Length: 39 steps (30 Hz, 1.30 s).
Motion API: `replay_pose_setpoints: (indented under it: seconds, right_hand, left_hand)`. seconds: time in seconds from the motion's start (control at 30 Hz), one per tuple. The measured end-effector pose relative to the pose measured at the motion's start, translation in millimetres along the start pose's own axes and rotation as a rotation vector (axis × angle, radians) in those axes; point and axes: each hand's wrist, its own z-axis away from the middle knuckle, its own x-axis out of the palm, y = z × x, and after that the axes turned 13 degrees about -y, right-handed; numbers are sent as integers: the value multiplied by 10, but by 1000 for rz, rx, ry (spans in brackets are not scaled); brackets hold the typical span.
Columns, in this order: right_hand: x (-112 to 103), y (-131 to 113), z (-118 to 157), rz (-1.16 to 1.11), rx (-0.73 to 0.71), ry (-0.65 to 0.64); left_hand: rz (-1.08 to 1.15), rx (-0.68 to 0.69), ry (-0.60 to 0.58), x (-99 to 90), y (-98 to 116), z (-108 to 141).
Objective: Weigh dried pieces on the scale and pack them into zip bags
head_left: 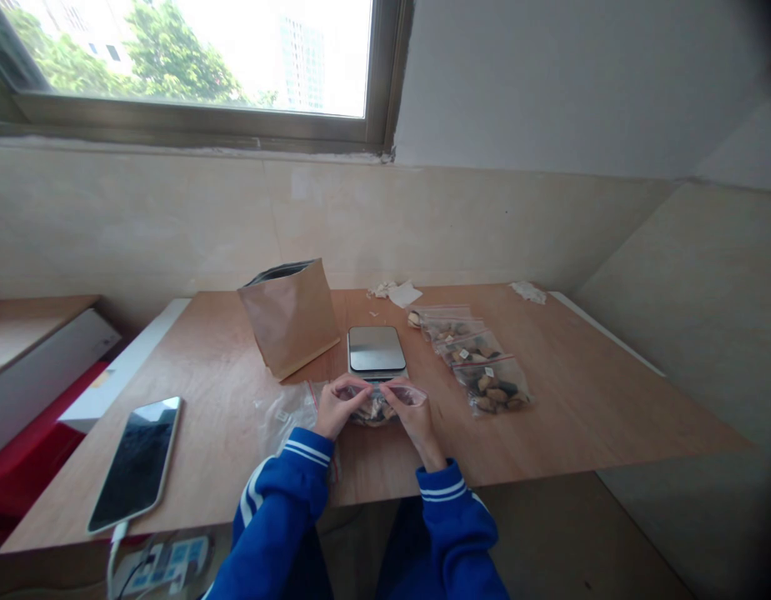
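Note:
Both of my hands pinch the top edge of a clear zip bag [373,413] with brown and dark dried pieces inside. My left hand [340,405] grips the bag's left side, thumb and fingers pressed together. On the right side, my right hand [411,408] closes in the same way. The bag is just in front of a small kitchen scale [377,348] with a bare silver plate. Beside my left wrist lie flat clear zip bags [286,417] that look unfilled. My palms hide part of the held bag.
A brown paper pouch [291,321] stands open at the back left. Filled zip bags [494,387] lie in an overlapping row at the right. A phone [138,462] with a cable rests at the left edge. Crumpled tissues [403,292] lie near the wall.

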Motion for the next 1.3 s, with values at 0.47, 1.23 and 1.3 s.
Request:
replay_pose_setpoints:
  seconds: [0.47, 1.23, 1.3]
  right_hand:
    - [180, -82, -53, 80, -107, 70]
    - [-128, -56, 32, -49, 198, 204]
    - [-124, -99, 38, -7, 180, 198]
  left_hand:
    - [104, -107, 42, -20, -7, 2]
    - [74, -358, 159, -58, 5, 37]
    - [158, -327, 98, -58, 42, 35]
